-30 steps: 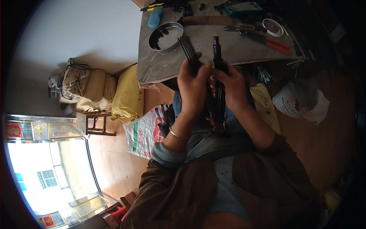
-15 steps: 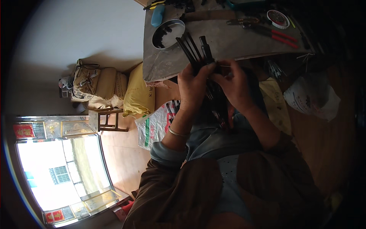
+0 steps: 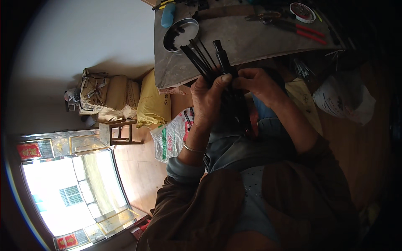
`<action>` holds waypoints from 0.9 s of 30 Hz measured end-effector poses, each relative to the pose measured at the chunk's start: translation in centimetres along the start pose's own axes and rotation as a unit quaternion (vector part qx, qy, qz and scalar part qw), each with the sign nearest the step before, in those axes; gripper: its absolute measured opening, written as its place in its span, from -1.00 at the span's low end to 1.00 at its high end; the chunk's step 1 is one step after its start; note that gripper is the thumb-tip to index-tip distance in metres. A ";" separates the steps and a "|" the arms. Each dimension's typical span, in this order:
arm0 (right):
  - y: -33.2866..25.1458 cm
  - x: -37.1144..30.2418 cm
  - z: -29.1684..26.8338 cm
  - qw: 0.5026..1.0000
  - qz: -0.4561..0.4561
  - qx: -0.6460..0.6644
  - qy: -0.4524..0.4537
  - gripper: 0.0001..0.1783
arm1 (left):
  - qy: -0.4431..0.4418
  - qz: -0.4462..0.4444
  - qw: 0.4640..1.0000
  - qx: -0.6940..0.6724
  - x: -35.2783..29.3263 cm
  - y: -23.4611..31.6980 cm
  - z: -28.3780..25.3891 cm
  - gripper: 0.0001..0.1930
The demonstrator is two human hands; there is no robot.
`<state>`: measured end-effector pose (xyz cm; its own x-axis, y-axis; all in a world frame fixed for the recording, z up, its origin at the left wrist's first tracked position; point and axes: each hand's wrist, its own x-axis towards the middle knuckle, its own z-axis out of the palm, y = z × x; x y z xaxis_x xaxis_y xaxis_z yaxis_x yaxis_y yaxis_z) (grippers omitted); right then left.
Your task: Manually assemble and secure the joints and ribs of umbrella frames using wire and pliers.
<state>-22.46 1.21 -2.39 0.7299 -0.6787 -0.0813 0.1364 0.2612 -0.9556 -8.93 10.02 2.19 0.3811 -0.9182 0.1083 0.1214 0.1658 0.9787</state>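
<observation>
In front of my lap I hold what looks like a black umbrella frame (image 3: pixel 223 59). It has a stepped black tube and several thin black rods that fan out up and to the left. My left hand (image 3: pixel 204 97) is closed round the rods and the tube, its thumb lying across the front. The thumb and fingers of my right hand (image 3: pixel 258 85) are pinched against the right side of the frame, just below the tube's wide collar. Below my hands, the dark lower part of the frame hangs toward my lap, hard to make out in shadow.
On the grey table (image 3: pixel 247 39) ahead are a round tray (image 3: pixel 187 35) of small black parts, red-handled pliers (image 3: pixel 310 33), a white-rimmed dish (image 3: pixel 302 12) and a blue case (image 3: pixel 168 16). Plastic bags (image 3: pixel 167 142) and a stool (image 3: pixel 121 133) stand left; another bag (image 3: pixel 345 100) sits right.
The frame has tilted further left, with its rods spread more widely. My right hand has turned and closed in on the collar; the thin strand seen at its fingers earlier no longer shows.
</observation>
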 end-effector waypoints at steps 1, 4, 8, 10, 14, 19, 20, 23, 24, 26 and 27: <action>-0.2 -0.1 0.2 1.000 0.000 -0.001 -0.001 -0.77 | 0.001 -0.004 1.000 -0.007 -0.1 -0.1 -0.2 -0.74; -1.2 -0.7 1.3 0.999 -0.004 -0.036 0.030 -0.77 | 0.005 -0.020 0.999 -0.027 -0.1 -0.1 -0.6 -0.73; -1.6 -1.1 2.7 0.995 -0.025 -0.067 0.072 -0.76 | 0.037 -0.013 0.999 -0.033 0.3 -0.5 -0.7 -0.72; -1.4 -1.1 2.9 0.992 -0.048 -0.083 0.087 -0.75 | 0.032 -0.016 0.999 -0.036 0.3 -0.3 -0.8 -0.71; -1.7 -1.3 2.9 0.984 -0.072 -0.128 0.103 -0.75 | 0.037 -0.009 0.998 -0.040 0.6 0.1 -0.2 -0.71; -2.2 -1.7 3.0 0.969 -0.096 -0.195 0.120 -0.81 | 0.028 -0.013 0.998 -0.056 0.5 -0.2 -0.4 -0.73; -2.4 -1.7 3.0 0.964 -0.104 -0.213 0.120 -0.78 | 0.030 -0.014 0.998 -0.054 0.5 -0.2 -0.5 -0.74; -2.3 -1.5 2.5 0.965 -0.081 -0.221 0.117 -0.71 | 0.025 -0.009 0.998 -0.056 0.3 -0.2 -0.3 -0.75; -2.2 -1.4 2.3 0.969 -0.051 -0.211 0.114 -0.69 | 0.025 -0.010 0.998 -0.056 0.3 -0.3 -0.3 -0.75; -2.6 -1.6 2.6 0.968 -0.046 -0.216 0.118 -0.67 | 0.021 0.000 0.998 -0.061 0.1 -0.4 -0.6 -0.76; -2.8 -1.7 2.7 0.967 -0.041 -0.219 0.120 -0.65 | 0.020 0.000 0.998 -0.063 0.0 -0.4 -0.6 -0.76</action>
<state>-22.28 3.51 1.14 0.5443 -0.8388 -0.0133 -0.1476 -0.0801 -0.9858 -8.39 10.15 1.73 0.4178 -0.9031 0.0991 0.2337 0.2122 0.9489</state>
